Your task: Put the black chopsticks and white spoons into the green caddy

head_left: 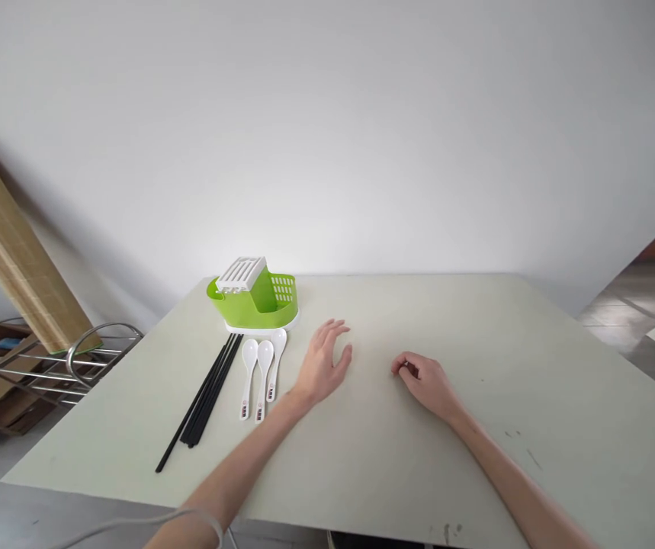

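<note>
My left hand (324,366) is loosely spread, right hand (427,385) curled in, both look empty; spoons (262,381) lie beside chopsticks (211,396), probably for easy grabbing.

Spoon labels (244,411) too small to read, both forearms (232,469) cut off below, tan panel (15,236) cropped at left

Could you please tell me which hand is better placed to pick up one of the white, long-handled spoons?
Probably the left hand: it is open and nearer the white, long-handled spoons. The right hand is loosely curled and farther away, beyond the left.
</note>
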### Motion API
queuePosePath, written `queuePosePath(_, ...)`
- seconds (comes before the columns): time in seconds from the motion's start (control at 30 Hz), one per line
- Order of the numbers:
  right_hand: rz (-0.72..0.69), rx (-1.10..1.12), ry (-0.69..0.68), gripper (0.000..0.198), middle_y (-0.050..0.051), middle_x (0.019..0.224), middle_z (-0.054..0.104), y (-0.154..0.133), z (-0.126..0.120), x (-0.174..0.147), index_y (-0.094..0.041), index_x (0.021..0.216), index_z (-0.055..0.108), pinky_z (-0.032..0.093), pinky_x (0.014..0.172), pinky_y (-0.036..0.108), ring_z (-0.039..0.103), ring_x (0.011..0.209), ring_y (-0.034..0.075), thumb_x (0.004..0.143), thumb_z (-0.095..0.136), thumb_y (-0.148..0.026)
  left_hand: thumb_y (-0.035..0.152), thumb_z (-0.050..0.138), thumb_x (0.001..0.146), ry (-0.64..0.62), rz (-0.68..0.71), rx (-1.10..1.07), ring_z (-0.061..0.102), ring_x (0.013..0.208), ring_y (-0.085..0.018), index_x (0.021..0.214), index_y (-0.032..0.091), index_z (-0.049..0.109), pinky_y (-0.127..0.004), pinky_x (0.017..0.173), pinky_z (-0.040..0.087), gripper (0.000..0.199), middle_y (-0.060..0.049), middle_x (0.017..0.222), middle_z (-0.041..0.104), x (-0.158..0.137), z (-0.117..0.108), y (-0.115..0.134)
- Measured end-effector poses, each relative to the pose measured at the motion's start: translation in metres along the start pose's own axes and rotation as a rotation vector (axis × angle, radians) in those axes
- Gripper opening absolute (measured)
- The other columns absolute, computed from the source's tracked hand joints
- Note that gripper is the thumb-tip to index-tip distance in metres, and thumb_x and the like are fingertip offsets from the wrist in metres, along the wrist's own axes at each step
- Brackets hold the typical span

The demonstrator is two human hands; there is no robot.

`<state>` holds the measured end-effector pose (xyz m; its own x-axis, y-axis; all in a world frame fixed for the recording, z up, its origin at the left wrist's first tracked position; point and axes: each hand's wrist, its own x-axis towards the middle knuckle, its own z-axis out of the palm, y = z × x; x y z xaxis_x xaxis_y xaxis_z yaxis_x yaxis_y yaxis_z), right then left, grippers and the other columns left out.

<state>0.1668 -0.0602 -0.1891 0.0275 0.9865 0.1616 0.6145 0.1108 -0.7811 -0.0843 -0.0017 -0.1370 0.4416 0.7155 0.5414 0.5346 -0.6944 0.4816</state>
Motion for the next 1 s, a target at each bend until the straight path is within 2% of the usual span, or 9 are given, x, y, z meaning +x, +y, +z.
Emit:
queuePosePath(0.07,0.007,-0.006,-0.001,0.024,0.0,0.079,0.072,0.002,0.0,0.001,-0.026,0.082,0.068,0.043,0.067,0.03,0.058,0.067,0.018,0.087,0.045,-0.025,0.032,0.053,0.103,-0.05,-0.104,-0.15,0.057,0.139,-0.026,0.129,0.024,0.061,-0.045,0.109,0.053,0.029,-0.012,0.144,0.065,-0.003,0.016,0.0)
queuePosePath(0.13,0.013,-0.01,-0.002,0.023,0.0,0.079,0.072,0.002,0.0,0.001,-0.026,0.082,0.069,0.043,0.067,0.03,0.058,0.066,0.018,0.087,0.046,-0.025,0.035,0.054,0.103,-0.099,-0.195,-0.292,0.064,0.131,-0.025,0.125,0.024,0.065,-0.039,0.097,0.058,0.027,-0.011,0.14,0.068,-0.002,0.023,-0.004)
queuePosePath(0.3,0.02,-0.01,0.0,0.024,0.0,0.081,0.073,-0.002,-0.002,0.0,-0.026,0.082,0.068,0.043,0.066,0.03,0.058,0.066,0.018,0.088,0.045,-0.024,0.045,0.053,0.104,-0.15,-0.313,-0.521,0.07,0.117,-0.022,0.11,0.021,0.072,-0.034,0.1,0.053,0.031,-0.008,0.123,0.077,0.006,0.02,-0.013)
queuePosePath(0.43,0.037,-0.013,-0.011,0.023,0.001,0.081,0.073,-0.001,-0.002,-0.001,-0.025,0.083,0.068,0.043,0.065,0.03,0.058,0.067,0.018,0.09,0.045,-0.025,0.051,0.053,0.103,-0.141,-0.39,-0.557,0.073,0.096,-0.02,0.095,0.019,0.072,-0.03,0.087,0.053,0.038,-0.006,0.099,0.079,0.01,0.018,-0.011)
queuePosePath(0.6,0.05,-0.031,-0.026,0.023,0.001,0.08,0.072,0.0,-0.002,-0.002,-0.026,0.085,0.068,0.042,0.063,0.031,0.056,0.065,0.018,0.092,0.046,-0.026,0.051,0.055,0.101,-0.156,-0.42,-0.596,0.065,0.071,-0.015,0.086,0.018,0.069,-0.025,0.07,0.049,0.039,-0.002,0.076,0.071,0.011,0.018,-0.005)
queuePosePath(0.77,0.074,-0.043,-0.027,0.023,0.0,0.082,0.073,-0.005,-0.003,-0.004,-0.026,0.085,0.067,0.041,0.061,0.03,0.054,0.063,0.017,0.091,0.045,-0.025,0.049,0.054,0.101,-0.197,-0.433,-0.582,0.055,0.058,-0.011,0.083,0.018,0.067,-0.023,0.057,0.042,0.039,0.001,0.066,0.062,0.01,0.018,-0.001)
queuePosePath(0.87,0.074,-0.059,-0.025,0.022,0.0,0.082,0.073,-0.008,-0.005,-0.005,-0.026,0.085,0.067,0.041,0.061,0.03,0.056,0.065,0.017,0.092,0.045,-0.025,0.046,0.053,0.102,-0.219,-0.388,-0.523,0.052,0.055,-0.01,0.083,0.018,0.068,-0.022,0.054,0.04,0.037,0.002,0.063,0.06,0.009,0.019,0.0)
queuePosePath(1.0,0.079,-0.066,-0.021,0.023,0.001,0.082,0.072,-0.012,-0.006,-0.006,-0.026,0.085,0.067,0.042,0.062,0.03,0.056,0.066,0.017,0.092,0.045,-0.027,0.039,0.053,0.102,-0.251,-0.256,-0.419,0.051,0.057,-0.009,0.083,0.018,0.069,-0.022,0.056,0.04,0.032,0.002,0.065,0.063,0.005,0.021,-0.002)
